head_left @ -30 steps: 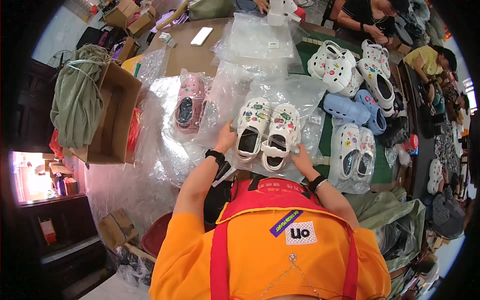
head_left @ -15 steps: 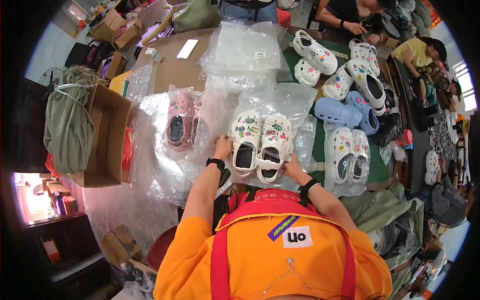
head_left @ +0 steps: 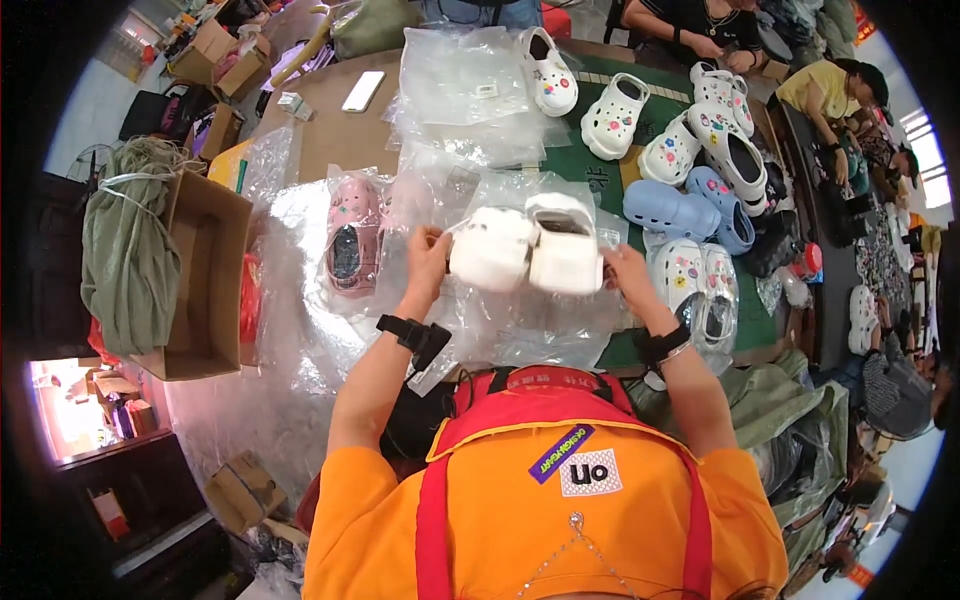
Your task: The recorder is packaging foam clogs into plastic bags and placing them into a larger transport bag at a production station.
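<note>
A pair of white clogs (head_left: pixel 491 252) is between my hands, tilted, with smooth white ends facing me and somewhat blurred. My left hand (head_left: pixel 428 264) grips the pair's left edge, fingers closed. At the right edge my right hand (head_left: pixel 630 280) pinches in the same way. Crumpled clear plastic bags (head_left: pixel 520 325) spread beneath; whether the pair is inside one I cannot tell. To the left, a pink clog (head_left: pixel 354 255) shows through clear plastic. Beside my right hand is a bagged pair of white clogs (head_left: pixel 684 275) with colourful charms.
Farther back lie a stack of clear bags (head_left: pixel 460 85), a white phone (head_left: pixel 363 91) and loose white clogs (head_left: pixel 612 118). Blue clogs (head_left: pixel 672 212) are at the right. An open cardboard box (head_left: pixel 215 270) bounds the left side. A co-worker's hands (head_left: pixel 722 52) are across the table.
The white clogs between my hands have tilted up and moved slightly away from me, hiding their charm-covered tops. At the back, two loose white clogs have moved apart, one farther left.
</note>
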`<state>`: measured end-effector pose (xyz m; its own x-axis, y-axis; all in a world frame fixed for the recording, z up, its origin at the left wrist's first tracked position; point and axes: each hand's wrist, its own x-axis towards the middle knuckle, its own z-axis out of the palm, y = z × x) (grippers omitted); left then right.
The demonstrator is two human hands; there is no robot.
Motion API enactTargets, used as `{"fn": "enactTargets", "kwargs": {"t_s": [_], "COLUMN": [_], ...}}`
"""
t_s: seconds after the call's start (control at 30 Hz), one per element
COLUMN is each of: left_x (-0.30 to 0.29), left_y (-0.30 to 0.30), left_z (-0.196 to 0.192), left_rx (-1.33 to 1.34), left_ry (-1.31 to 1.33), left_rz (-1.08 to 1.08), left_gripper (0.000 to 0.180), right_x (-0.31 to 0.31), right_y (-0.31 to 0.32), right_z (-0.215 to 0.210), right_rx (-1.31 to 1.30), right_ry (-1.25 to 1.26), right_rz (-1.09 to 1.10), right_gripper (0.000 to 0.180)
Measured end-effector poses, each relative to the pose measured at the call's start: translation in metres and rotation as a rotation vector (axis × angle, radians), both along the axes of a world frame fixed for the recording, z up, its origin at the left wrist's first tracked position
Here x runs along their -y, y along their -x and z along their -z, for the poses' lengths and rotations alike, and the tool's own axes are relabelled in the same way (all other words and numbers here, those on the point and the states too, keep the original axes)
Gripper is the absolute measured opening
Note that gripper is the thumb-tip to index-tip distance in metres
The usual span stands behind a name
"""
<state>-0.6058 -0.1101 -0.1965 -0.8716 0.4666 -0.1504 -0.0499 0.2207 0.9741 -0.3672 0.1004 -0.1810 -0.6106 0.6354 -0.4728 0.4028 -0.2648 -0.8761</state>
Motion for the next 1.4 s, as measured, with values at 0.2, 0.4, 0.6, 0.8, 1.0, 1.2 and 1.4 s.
{"fn": "enactTargets", "kwargs": {"t_s": [0.2,0.4,0.6,0.8,1.0,1.2,1.4], "left_x": [-0.005,0.0,0.004,-0.006,-0.004,-0.009,-0.008], "left_y": [-0.001,-0.013,-0.019,-0.034,-0.025,-0.031,-0.013], "left_z": [-0.037,-0.072,-0.041,-0.035,-0.042,-0.112,-0.16], "left_rx": [0.016,-0.213,-0.497,-0.456,-0.315,-0.217,-0.279], "left_ry": [-0.058,0.002,0.26,0.283,0.161,-0.079,-0.271], "left_rz": [-0.015,0.049,0.087,0.07,0.04,-0.003,-0.041], "left_gripper": [0.015,0.016,0.019,0.019,0.021,0.019,0.019], "right_x": [-0.013,-0.004,-0.002,0.001,0.011,0.004,-0.014], "right_y": [0.02,0.022,0.015,0.015,0.035,0.039,0.044], "right_z": [-0.026,-0.064,-0.037,-0.006,-0.038,-0.08,-0.158], "right_rx": [0.024,0.278,0.146,0.336,0.084,-0.052,-0.284], "right_ry": [-0.349,-1.187,-0.856,-1.035,-1.26,-1.302,-1.355], "right_rz": [-0.024,-0.243,-0.263,-0.222,-0.047,-0.006,0.019], "right_gripper": [0.026,0.02,0.02,0.016,0.013,0.015,0.013]}}
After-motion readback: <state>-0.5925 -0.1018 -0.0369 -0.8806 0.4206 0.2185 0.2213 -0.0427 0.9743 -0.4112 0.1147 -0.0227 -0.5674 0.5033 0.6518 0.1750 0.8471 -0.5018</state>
